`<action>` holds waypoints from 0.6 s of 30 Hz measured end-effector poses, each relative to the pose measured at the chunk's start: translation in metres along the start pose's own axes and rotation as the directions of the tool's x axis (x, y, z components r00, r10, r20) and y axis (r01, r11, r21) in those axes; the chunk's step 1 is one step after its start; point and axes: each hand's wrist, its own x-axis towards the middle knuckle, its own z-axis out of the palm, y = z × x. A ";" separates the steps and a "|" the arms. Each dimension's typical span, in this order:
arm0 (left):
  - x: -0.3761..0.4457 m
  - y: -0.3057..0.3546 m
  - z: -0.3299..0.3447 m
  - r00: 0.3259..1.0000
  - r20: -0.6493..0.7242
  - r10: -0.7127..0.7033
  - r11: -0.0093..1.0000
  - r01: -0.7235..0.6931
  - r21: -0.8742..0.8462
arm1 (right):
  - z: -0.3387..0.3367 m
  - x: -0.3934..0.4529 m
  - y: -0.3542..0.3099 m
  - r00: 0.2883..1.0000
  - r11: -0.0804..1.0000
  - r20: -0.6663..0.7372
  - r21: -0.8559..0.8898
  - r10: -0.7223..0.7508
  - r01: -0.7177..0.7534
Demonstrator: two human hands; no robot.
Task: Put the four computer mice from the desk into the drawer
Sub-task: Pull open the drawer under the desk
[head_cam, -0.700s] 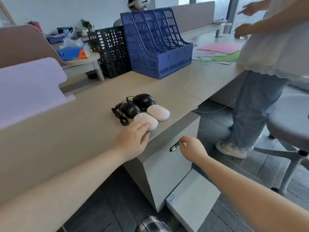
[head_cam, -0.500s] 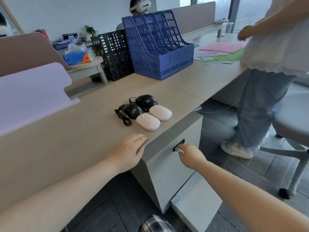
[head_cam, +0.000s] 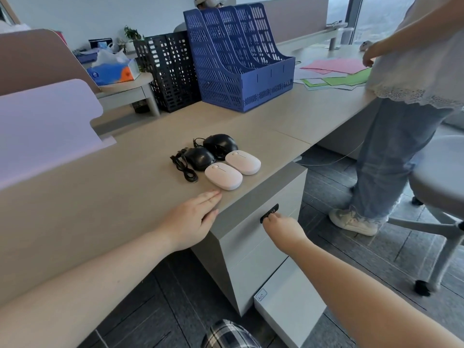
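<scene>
Just beyond the flat, open left hand [head_cam: 193, 219], four mice [head_cam: 223, 176]; right-hand [head_cam: 283, 228] grip hooked in drawer handle [head_cam: 269, 213]

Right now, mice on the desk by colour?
White mice: 2, near one, far one
Black mice: 2, near one, far one
Total: 4, all on the desk, none in the drawer.
</scene>
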 end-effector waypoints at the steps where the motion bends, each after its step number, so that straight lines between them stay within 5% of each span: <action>1: 0.000 -0.001 0.000 1.000 0.001 0.000 1.000 0.000 -0.004 | 0.000 0.001 -0.002 1.000 1.000 -0.020 -0.020 -0.008 0.008; 7: 0.001 -0.004 0.002 1.000 -0.004 0.002 1.000 -0.002 0.005 | 0.014 0.021 0.001 0.983 0.990 -0.146 -0.105 -0.110 0.095; 10: 0.001 -0.005 0.003 1.000 -0.003 0.007 1.000 -0.007 0.013 | 0.005 0.016 0.000 0.993 0.976 -0.039 -0.193 -0.108 0.099; 18: 0.000 -0.004 0.003 1.000 -0.001 0.004 1.000 -0.004 0.031 | 0.007 0.011 0.005 0.993 0.994 -0.050 -0.014 -0.104 0.104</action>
